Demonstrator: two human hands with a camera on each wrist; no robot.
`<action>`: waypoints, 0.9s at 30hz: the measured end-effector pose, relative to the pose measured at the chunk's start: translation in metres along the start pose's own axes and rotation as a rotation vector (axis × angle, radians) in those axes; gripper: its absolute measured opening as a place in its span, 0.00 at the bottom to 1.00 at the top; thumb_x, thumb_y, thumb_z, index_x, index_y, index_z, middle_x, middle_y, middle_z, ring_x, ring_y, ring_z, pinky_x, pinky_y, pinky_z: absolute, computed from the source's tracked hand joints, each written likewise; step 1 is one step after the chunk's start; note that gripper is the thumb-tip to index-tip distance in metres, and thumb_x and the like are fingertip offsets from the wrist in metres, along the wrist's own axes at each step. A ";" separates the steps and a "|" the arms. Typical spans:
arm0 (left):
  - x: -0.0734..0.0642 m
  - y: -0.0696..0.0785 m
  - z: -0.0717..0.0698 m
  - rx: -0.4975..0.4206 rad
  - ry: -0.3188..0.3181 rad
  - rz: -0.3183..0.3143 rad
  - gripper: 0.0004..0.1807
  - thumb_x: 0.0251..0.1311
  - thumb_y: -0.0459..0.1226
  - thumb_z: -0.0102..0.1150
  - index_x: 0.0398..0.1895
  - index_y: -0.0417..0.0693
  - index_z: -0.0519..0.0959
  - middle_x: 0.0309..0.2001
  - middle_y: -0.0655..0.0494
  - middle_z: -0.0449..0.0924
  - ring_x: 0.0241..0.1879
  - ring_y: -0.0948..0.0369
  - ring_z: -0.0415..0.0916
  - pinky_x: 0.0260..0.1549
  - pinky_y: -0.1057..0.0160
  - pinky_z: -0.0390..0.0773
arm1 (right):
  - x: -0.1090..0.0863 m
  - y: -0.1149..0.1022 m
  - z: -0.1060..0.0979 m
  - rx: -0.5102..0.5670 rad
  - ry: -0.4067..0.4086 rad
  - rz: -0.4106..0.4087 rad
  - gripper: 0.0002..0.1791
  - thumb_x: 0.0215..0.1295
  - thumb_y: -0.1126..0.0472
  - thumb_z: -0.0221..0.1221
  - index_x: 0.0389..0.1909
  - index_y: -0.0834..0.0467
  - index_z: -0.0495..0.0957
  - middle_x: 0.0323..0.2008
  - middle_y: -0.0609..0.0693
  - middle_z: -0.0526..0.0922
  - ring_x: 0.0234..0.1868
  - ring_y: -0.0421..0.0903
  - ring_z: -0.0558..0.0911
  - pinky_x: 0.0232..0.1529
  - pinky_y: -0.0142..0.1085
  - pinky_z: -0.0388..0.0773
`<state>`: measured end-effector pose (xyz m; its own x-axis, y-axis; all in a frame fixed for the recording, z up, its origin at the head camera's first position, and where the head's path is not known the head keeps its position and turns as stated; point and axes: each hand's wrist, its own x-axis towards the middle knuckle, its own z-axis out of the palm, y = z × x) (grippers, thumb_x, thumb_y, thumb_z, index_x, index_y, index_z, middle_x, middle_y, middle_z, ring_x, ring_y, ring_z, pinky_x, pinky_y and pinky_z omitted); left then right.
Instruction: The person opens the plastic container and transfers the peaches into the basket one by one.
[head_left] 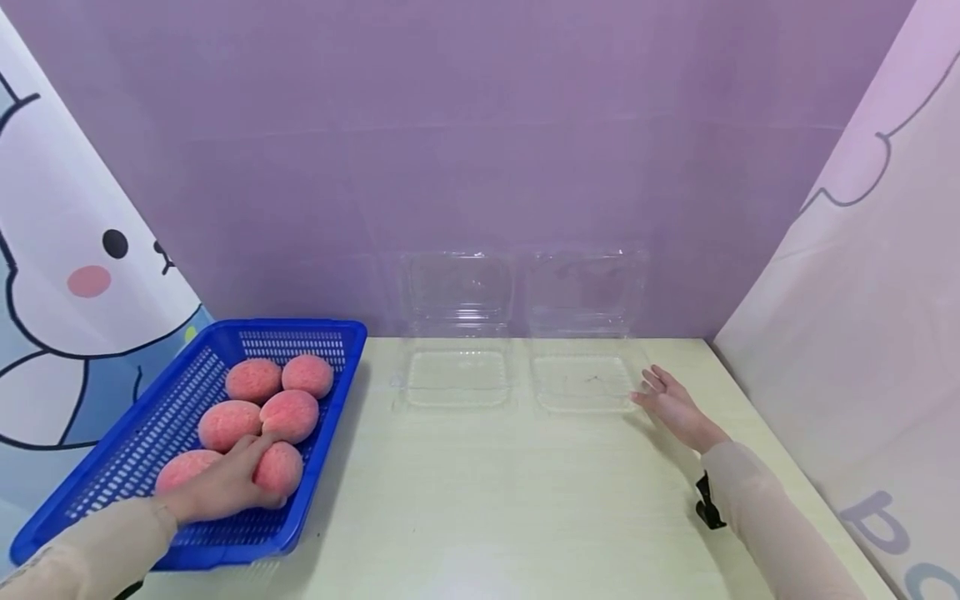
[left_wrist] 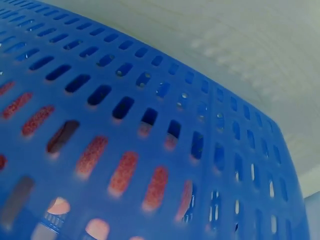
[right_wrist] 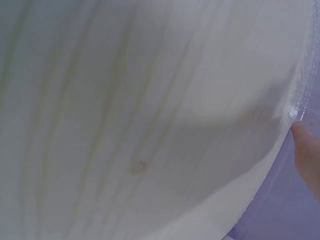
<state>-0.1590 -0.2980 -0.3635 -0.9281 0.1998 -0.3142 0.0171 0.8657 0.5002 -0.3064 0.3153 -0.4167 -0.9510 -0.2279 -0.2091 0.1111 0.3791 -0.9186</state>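
My left hand (head_left: 225,482) reaches into a blue plastic basket (head_left: 330,475) and grips a pink, fuzzy peach (head_left: 279,468) near its right wall. Several more peaches (head_left: 291,415) lie around that hand, one of them partly hidden under it. Through the slots of the basket wall (left_wrist: 165,125), the left wrist view shows bits of pink fruit. At the right, my right hand (head_left: 673,408) has its fingers loosely extended, fingertips right at the edge of a clear plastic clamshell box (head_left: 581,383). One finger (right_wrist: 306,155) shows beside the box's clear rim in the right wrist view.
A second clear clamshell box (head_left: 457,379) stands to the left of the first, both with lids raised against the purple backdrop (head_left: 480,167). The pale wooden table (head_left: 450,508) lies between cartoon-printed side sheets (head_left: 847,333).
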 end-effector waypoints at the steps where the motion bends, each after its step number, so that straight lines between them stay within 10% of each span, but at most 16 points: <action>1: 0.001 -0.001 0.000 -0.005 -0.002 0.001 0.52 0.46 0.51 0.65 0.70 0.45 0.47 0.48 0.44 0.61 0.48 0.49 0.62 0.47 0.40 0.69 | 0.000 0.000 0.000 -0.001 -0.001 0.001 0.49 0.65 0.57 0.52 0.69 0.62 0.23 0.71 0.62 0.34 0.70 0.63 0.42 0.67 0.56 0.45; 27: -0.001 0.002 -0.009 -0.104 -0.105 -0.033 0.54 0.47 0.50 0.64 0.71 0.48 0.41 0.68 0.35 0.44 0.62 0.38 0.50 0.52 0.27 0.51 | -0.001 -0.002 -0.001 0.031 -0.019 -0.015 0.51 0.64 0.57 0.54 0.68 0.63 0.22 0.71 0.64 0.33 0.70 0.65 0.41 0.67 0.56 0.44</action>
<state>-0.1616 -0.3006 -0.3545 -0.8832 0.2238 -0.4122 -0.0564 0.8218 0.5670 -0.3060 0.3159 -0.4148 -0.9470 -0.2507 -0.2010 0.1058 0.3473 -0.9318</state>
